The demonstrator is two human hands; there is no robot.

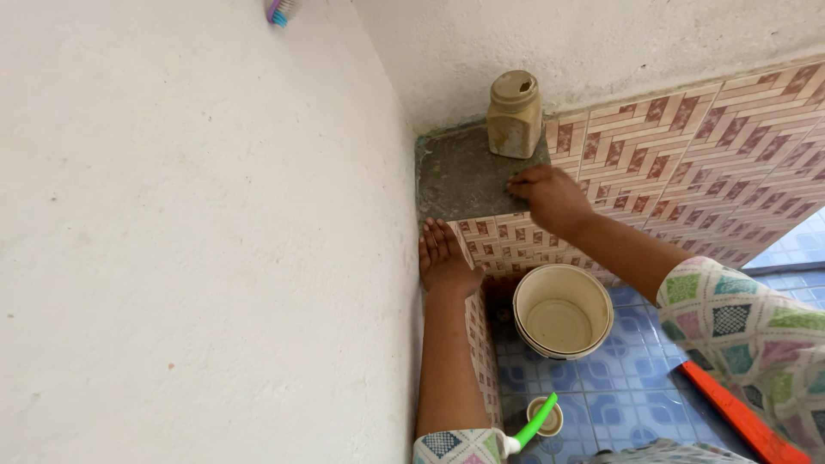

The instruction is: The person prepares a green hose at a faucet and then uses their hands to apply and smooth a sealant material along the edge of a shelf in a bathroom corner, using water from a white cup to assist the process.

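Note:
My left hand (444, 256) lies flat, fingers together and pointing up, against the tiled front corner of a low ledge (455, 180). My right hand (548, 194) rests palm down on the ledge's grey cement top at its front edge, fingers pointing left. Neither hand holds anything that I can see. A tan plastic jar (515, 114) with a lid stands at the back of the ledge, just above my right hand and apart from it.
A white wall (198, 241) fills the left side. A cream bucket (562, 310) stands on the blue tiled floor below the ledge. A small cup with a green handle (543, 418) is near my left elbow. An orange strip (737, 418) lies at lower right. A brush (280, 10) hangs top left.

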